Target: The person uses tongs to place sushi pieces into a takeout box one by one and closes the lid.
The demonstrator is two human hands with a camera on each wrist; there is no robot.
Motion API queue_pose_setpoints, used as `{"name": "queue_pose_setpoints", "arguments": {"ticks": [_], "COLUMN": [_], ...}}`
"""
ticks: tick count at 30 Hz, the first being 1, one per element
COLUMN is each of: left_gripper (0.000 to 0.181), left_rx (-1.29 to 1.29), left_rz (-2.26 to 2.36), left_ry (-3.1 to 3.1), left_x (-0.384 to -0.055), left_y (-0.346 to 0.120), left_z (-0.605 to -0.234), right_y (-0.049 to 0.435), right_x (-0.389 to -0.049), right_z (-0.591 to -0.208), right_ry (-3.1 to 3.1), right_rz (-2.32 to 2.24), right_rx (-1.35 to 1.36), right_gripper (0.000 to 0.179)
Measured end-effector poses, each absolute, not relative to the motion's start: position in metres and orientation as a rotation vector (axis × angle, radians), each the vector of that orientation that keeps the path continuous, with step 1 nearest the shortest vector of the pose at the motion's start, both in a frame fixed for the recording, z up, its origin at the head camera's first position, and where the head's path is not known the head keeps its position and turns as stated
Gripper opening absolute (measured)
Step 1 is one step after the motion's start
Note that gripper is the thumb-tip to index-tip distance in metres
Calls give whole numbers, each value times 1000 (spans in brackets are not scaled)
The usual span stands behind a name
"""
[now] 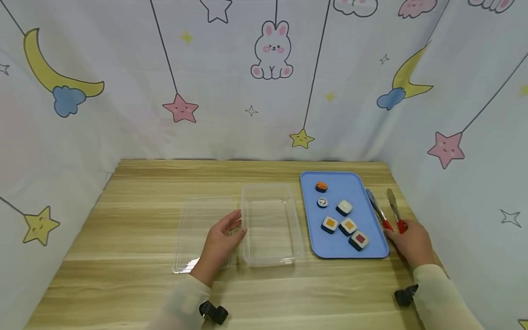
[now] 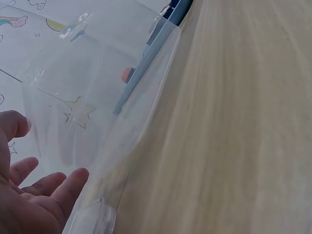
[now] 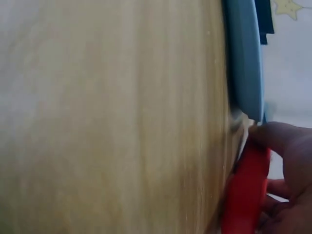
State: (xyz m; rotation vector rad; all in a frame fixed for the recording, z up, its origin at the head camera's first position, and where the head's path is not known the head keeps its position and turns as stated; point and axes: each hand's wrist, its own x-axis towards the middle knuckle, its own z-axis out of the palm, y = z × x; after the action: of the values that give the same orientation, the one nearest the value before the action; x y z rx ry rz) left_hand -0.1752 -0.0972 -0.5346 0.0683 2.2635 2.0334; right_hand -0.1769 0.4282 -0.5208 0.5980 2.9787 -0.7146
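Observation:
A clear plastic box [image 1: 272, 263] stands mid-table, and its flat transparent lid [image 1: 196, 221] lies to its left. Beside the box's left wall is my left hand [image 1: 218, 244], above the lid's right part, with fingers loosely bent and holding nothing. Whether its fingertips touch the wall [image 2: 63, 141], I cannot tell. At the right, my right hand [image 1: 413, 245] grips a pair of tongs [image 1: 379, 207] by the red handles [image 3: 246, 190]. The tongs' metal arms stand spread, lying beside the right edge of a blue tray [image 1: 316, 241]. Several sushi pieces [image 1: 344, 207] sit on that tray.
The wooden table [image 1: 118, 248] meets a white patterned curtain [image 1: 228, 132] at its back and sides. The right hand is close to the table's right edge and that curtain. A narrow strip of table separates the box from the tray.

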Motion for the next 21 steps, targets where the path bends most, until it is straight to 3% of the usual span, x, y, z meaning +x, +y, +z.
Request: {"name": "queue_pose_setpoints", "arguments": {"ticks": [7, 17, 21], "left_gripper": [53, 51, 51], "left_rx": [82, 76, 75], "left_rz": [2063, 2006, 2008], "left_ry": [2229, 2282, 2266], "left_x": [-177, -185, -186], "left_y": [-96, -95, -94], "left_z": [-533, -529, -528], "right_y": [431, 398, 389], "right_x": [-178, -199, -209], "right_z": [-513, -481, -476], "right_ry": [3008, 3096, 3088], "right_rz": [-983, -815, -760], "right_rx": [668, 40, -51], "right_gripper": [75, 61, 55]}}
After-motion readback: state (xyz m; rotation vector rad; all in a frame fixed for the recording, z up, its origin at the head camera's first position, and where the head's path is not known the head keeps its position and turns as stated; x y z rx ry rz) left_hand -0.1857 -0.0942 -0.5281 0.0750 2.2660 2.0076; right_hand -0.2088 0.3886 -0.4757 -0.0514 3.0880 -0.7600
